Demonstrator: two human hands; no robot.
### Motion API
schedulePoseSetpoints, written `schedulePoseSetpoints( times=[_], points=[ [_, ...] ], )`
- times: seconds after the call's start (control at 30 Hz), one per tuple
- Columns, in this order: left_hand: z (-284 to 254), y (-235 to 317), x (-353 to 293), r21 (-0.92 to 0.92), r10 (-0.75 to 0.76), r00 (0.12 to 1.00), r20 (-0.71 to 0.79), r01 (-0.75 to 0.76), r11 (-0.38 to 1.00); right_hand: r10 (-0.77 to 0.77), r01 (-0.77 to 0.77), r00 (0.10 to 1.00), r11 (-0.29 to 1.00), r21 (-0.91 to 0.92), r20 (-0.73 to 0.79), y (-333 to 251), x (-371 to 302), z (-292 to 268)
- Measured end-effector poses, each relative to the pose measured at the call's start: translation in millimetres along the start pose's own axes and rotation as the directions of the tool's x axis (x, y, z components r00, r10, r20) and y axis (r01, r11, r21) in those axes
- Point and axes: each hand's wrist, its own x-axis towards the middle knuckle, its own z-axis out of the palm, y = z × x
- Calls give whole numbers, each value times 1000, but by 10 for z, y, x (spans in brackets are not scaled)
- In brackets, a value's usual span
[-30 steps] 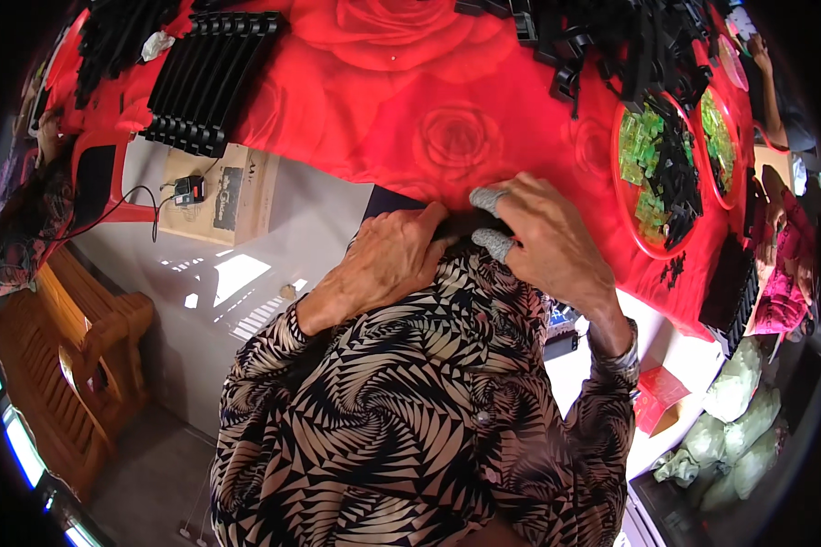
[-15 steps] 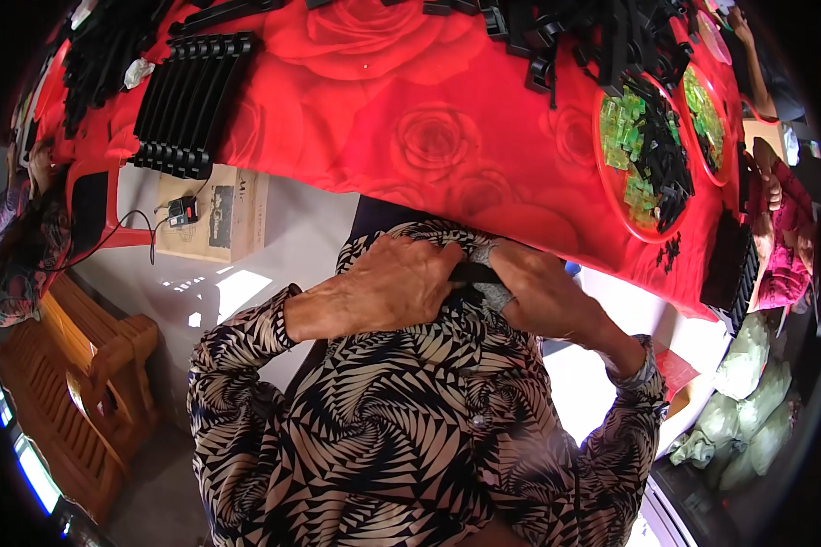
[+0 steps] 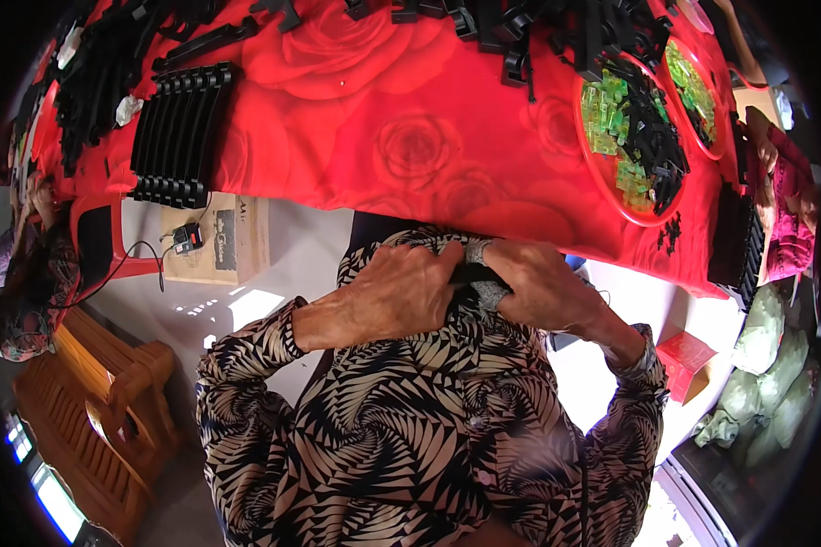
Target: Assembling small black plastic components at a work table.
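My left hand (image 3: pixel 394 290) and my right hand (image 3: pixel 545 284) meet over my lap, just in front of the table edge. Between them is a small black plastic piece (image 3: pixel 470 273), mostly covered by my fingers. Both hands are closed on it, the left from one end and the right from the other. Grey fabric (image 3: pixel 493 294) shows at the fingers of my right hand; whether it is a cloth or a finger cover I cannot tell.
A red rose-patterned tablecloth (image 3: pixel 337 118) covers the table. On it lie a row of black plastic parts (image 3: pixel 184 137), heaped black parts (image 3: pixel 109 100) and a red-rimmed basket (image 3: pixel 586 137) of green and black pieces. A wooden bench (image 3: pixel 91 410) stands left; other people sit at both sides.
The view has tilted slightly, so the table's left side sits lower and its right side higher. Both hands stay closed on the black piece, with little visible movement.
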Motion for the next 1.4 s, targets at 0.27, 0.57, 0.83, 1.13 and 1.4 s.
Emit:
schedulePoseSetpoints(
  times=[0.27,0.57,0.83,1.13,1.4],
  points=[
    [-412,-108,-42,-416,-123,987,-104,69,907,-255,115,884,931,-345,-392,-104,157,-551],
    [-437,13,4,-572,-236,970,-51,165,804,291,160,756,787,596,-587,124,321,-365],
    [-225,-153,91,-977,-92,993,80,96,190,433,37,797,662,749,-422,201,523,-474],
    [-10,-126,181,-990,-275,961,-12,-50,-130,226,189,709,851,489,-668,-39,400,-328],
    [258,35,254,-947,-483,815,-321,-276,164,194,88,835,877,473,-516,-460,127,117]
  ],
)
